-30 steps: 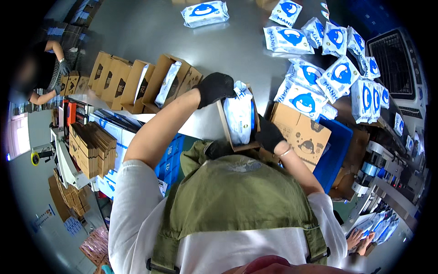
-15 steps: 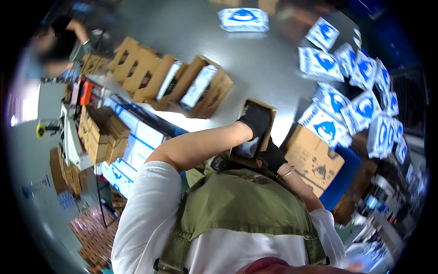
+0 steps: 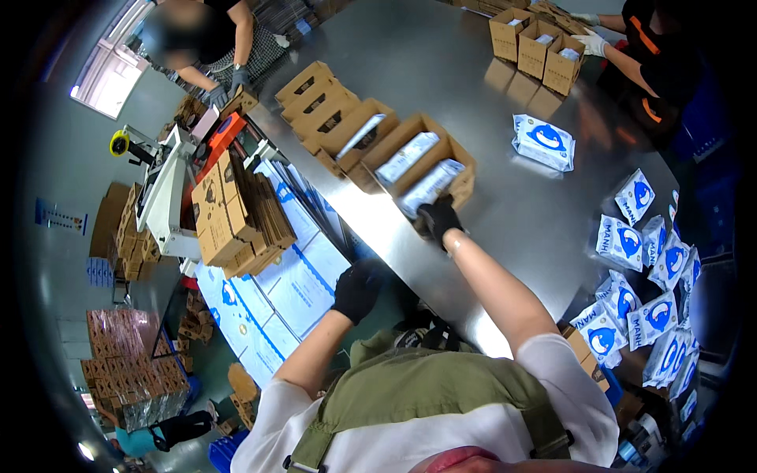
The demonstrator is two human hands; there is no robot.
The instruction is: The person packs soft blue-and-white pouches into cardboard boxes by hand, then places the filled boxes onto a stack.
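Note:
My right hand (image 3: 440, 219), in a black glove, grips the near end of an open brown cardboard box (image 3: 467, 188). A white and blue soft pack (image 3: 433, 188) stands inside that box. Beside it, to the left, is another open box with a white pack (image 3: 408, 158) in it. My left hand (image 3: 359, 289), also black-gloved, hovers beside the white and blue printed cardboard sheets (image 3: 296, 290) near the table edge. Nothing shows in it, and its fingers look loosely apart, partly lost in shadow.
Several open boxes (image 3: 319, 106) continue the row on the metal table (image 3: 394, 55). One pack (image 3: 544, 143) lies alone; several more (image 3: 658, 315) are heaped at the right. Folded cartons (image 3: 229, 209) are stacked at left. Two co-workers' gloved hands (image 3: 229, 91) (image 3: 590, 39) handle boxes farther off.
The box that both hands held close to my body now stands at the row's right end. My right hand has moved forward with it; my left hand has let go and moved left.

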